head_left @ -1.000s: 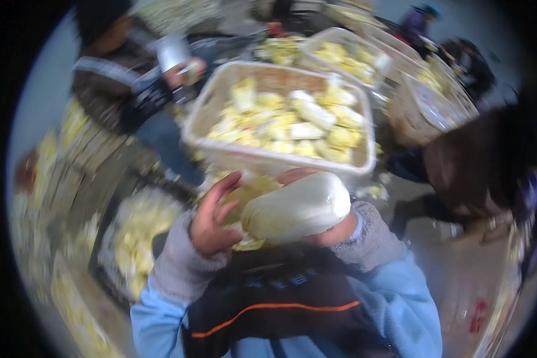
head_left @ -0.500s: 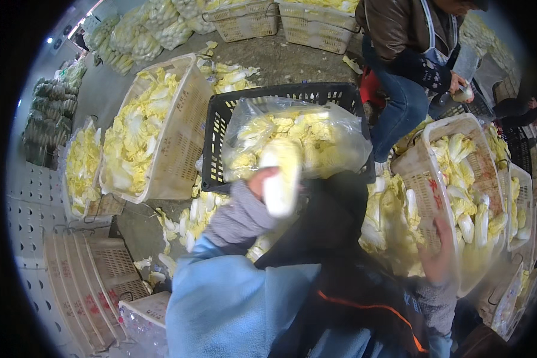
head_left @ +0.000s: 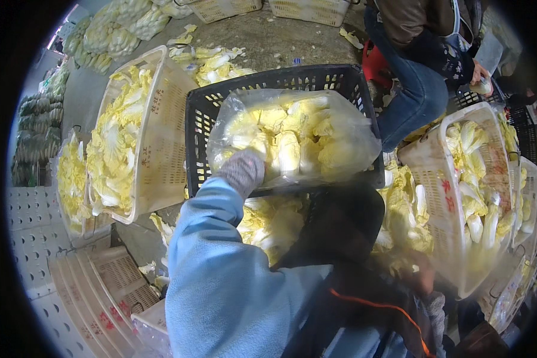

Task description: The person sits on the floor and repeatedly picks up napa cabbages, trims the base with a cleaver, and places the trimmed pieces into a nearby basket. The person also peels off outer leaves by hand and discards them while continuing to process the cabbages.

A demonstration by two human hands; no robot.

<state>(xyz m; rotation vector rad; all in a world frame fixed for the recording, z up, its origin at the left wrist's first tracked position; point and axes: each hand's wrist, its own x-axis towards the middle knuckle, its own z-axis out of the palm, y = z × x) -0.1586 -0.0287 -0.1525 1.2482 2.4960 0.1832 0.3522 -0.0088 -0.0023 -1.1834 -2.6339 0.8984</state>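
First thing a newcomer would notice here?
Probably the black crate at centre, lined with a clear plastic bag of yellow cabbages. Next, the bright blue left sleeve rising from the lower edge, its grey cuff at the bag's near left, the left hand hidden beyond it. Then the tall beige crate to the left, heaped with loose yellow leaves.

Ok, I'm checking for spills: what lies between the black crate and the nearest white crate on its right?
In the head view, loose cabbage leaves, with a co-worker's leg farther up.
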